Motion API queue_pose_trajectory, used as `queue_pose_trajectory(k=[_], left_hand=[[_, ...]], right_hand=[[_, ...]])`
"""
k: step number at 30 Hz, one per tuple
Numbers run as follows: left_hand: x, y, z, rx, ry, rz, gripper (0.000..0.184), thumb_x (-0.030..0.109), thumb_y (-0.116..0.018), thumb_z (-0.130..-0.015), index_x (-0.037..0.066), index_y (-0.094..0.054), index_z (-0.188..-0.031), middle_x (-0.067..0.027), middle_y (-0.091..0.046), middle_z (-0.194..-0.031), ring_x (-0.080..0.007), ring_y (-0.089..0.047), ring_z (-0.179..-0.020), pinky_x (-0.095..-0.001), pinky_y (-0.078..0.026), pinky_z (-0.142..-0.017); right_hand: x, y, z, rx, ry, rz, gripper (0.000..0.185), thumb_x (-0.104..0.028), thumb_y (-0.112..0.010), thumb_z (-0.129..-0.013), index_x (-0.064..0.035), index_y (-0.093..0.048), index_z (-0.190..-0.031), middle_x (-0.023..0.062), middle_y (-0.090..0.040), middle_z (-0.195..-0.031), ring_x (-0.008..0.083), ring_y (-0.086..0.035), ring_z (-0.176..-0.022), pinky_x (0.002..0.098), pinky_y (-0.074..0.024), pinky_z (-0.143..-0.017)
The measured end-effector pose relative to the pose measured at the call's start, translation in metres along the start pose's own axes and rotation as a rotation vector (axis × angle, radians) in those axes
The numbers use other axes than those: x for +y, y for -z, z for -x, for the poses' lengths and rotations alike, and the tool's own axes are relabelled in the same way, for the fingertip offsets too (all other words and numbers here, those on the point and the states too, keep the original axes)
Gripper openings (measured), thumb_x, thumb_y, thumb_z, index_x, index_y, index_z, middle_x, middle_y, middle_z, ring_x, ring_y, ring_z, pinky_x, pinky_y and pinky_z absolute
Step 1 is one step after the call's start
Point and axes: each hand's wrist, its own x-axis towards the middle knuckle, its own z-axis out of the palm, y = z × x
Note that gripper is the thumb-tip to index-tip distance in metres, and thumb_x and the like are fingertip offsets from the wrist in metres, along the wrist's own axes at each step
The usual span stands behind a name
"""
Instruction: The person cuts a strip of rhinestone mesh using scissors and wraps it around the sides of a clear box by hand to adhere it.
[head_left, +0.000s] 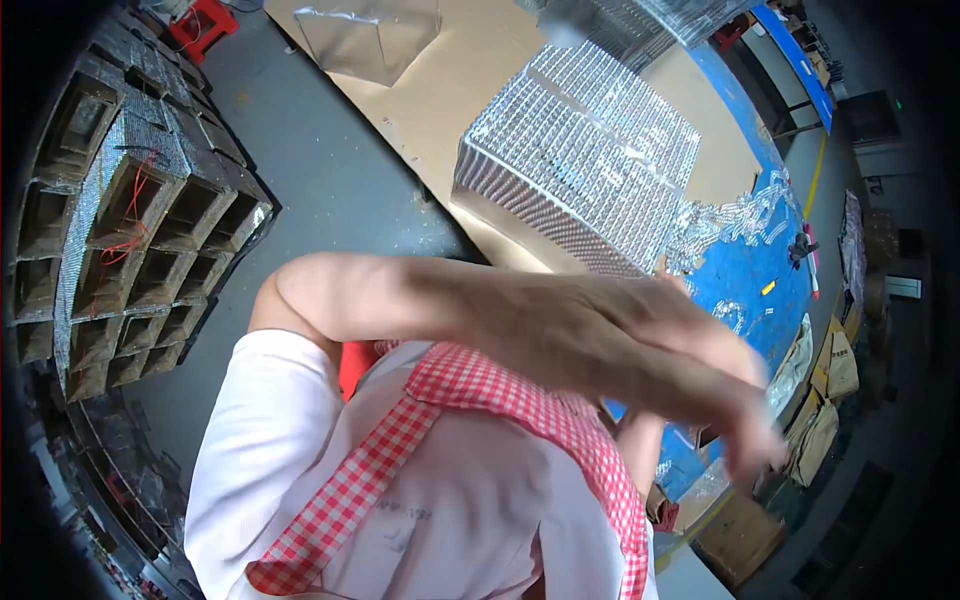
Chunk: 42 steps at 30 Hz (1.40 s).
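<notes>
Left forearm crosses in front of the body, left hand out to the right and badly blurred. Its fingers point down and right; wide or narrow, cannot tell, nor whether they hold anything. Right arm partly behind it; right hand not separable from the blur, fingers cannot be read.

Silvery ribbed block sits on the brown-covered part of the worktop, right of its left edge, just beyond the left forearm in view; contact cannot be told. Clear box by the worktop's left edge, farther off. Loose silvery pieces on the blue surface, right of the block.
</notes>
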Motion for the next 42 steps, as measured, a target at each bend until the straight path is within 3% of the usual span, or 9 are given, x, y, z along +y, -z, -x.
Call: queue_pose_trajectory(k=[6, 10, 15, 18, 22, 24, 29, 37, 42], left_hand=[[-0.150, 0.053, 0.087, 0.770, 0.242, -0.845, 0.024, 0.020, -0.051, -0.089, 0.000, -0.062, -0.098, -0.0081, -0.063, -0.093, -0.0149, -0.058, -0.090, -0.0279, -0.045, -0.078], [-0.168, 0.100, 0.126, 1.065, 0.236, -0.415, 0.027, 0.023, -0.048, -0.091, 0.003, -0.062, -0.102, -0.0051, -0.062, -0.094, -0.0135, -0.056, -0.089, -0.0282, -0.044, -0.081], [-0.234, 0.127, 0.161, 0.850, 0.237, -1.028, 0.028, 0.024, -0.049, -0.089, 0.002, -0.061, -0.102, -0.0110, -0.063, -0.089, -0.0220, -0.059, -0.086, -0.0315, -0.045, -0.080], [-0.216, 0.094, 0.121, 0.767, 0.703, -0.936, 0.024, 0.018, -0.050, -0.087, 0.001, -0.060, -0.101, -0.0124, -0.062, -0.090, -0.0274, -0.058, -0.086, -0.0336, -0.045, -0.082], [-0.191, 0.056, 0.044, 0.425, 0.058, -1.509, 0.024, 0.016, -0.056, -0.078, 0.005, -0.060, -0.099, -0.0070, -0.060, -0.098, -0.0237, -0.056, -0.090, -0.0357, -0.042, -0.088], [-0.167, 0.055, 0.000, 0.533, -0.297, -1.844, 0.029, 0.017, -0.057, -0.071, 0.006, -0.060, -0.098, -0.0059, -0.058, -0.096, -0.0208, -0.053, -0.098, -0.0383, -0.037, -0.093], [-0.198, 0.073, -0.028, 0.475, -0.025, -1.874, 0.029, 0.015, -0.055, -0.069, 0.004, -0.060, -0.096, -0.0057, -0.056, -0.096, -0.0211, -0.049, -0.106, -0.0393, -0.032, -0.099], [-0.189, 0.077, -0.030, 0.294, 0.095, -1.811, 0.026, 0.010, -0.054, -0.068, 0.006, -0.060, -0.093, -0.0053, -0.055, -0.101, -0.0190, -0.050, -0.104, -0.0422, -0.031, -0.098], [-0.186, 0.079, -0.030, 0.313, 0.031, -1.749, 0.017, 0.005, -0.053, -0.068, 0.005, -0.060, -0.083, -0.0051, -0.055, -0.094, -0.0199, -0.051, -0.101, -0.0425, -0.033, -0.096]], right_hand=[[0.001, 0.003, 0.000, -0.008, -0.054, 0.035, 0.010, -0.009, -0.065, -0.077, 0.0010, -0.064, -0.080, 0.0042, -0.057, -0.061, 0.0074, -0.049, -0.055, 0.0233, -0.0397, -0.051], [0.002, 0.004, 0.000, -0.040, -0.085, 0.002, 0.010, -0.008, -0.064, -0.078, 0.0018, -0.063, -0.078, 0.0025, -0.055, -0.060, 0.0062, -0.046, -0.055, 0.0225, -0.0371, -0.049], [0.002, 0.006, -0.003, -0.081, -0.068, 0.022, 0.012, -0.009, -0.062, -0.080, 0.0021, -0.060, -0.075, -0.0014, -0.051, -0.058, 0.0041, -0.041, -0.054, 0.0208, -0.0329, -0.048], [0.003, 0.006, -0.004, -0.097, -0.079, 0.036, 0.012, -0.009, -0.062, -0.079, 0.0022, -0.061, -0.076, 0.0007, -0.053, -0.058, 0.0054, -0.044, -0.054, 0.0220, -0.0346, -0.048], [0.010, 0.008, -0.004, -0.106, -0.067, 0.016, 0.009, -0.007, -0.062, -0.078, 0.0022, -0.062, -0.080, 0.0039, -0.054, -0.058, 0.0065, -0.045, -0.053, 0.0236, -0.0363, -0.048], [0.025, 0.007, -0.003, -0.094, -0.032, -0.053, 0.008, -0.005, -0.061, -0.078, 0.0026, -0.061, -0.081, 0.0042, -0.053, -0.058, 0.0058, -0.044, -0.053, 0.0234, -0.0358, -0.047], [0.024, 0.015, -0.006, -0.207, -0.313, -0.336, 0.010, -0.005, -0.058, -0.080, -0.0025, -0.056, -0.070, -0.0068, -0.050, -0.063, 0.0035, -0.041, -0.055, 0.0200, -0.0312, -0.048], [0.072, -0.018, 0.096, -0.457, -0.686, -0.476, 0.008, -0.008, -0.067, -0.076, -0.0038, -0.060, -0.074, -0.0032, -0.059, -0.071, 0.0048, -0.049, -0.060, 0.0219, -0.0398, -0.056], [0.103, -0.058, 0.184, -0.131, -0.490, -0.429, 0.014, -0.012, -0.061, -0.081, -0.0013, -0.055, -0.073, -0.0035, -0.052, -0.066, 0.0043, -0.045, -0.060, 0.0206, -0.0351, -0.051]])
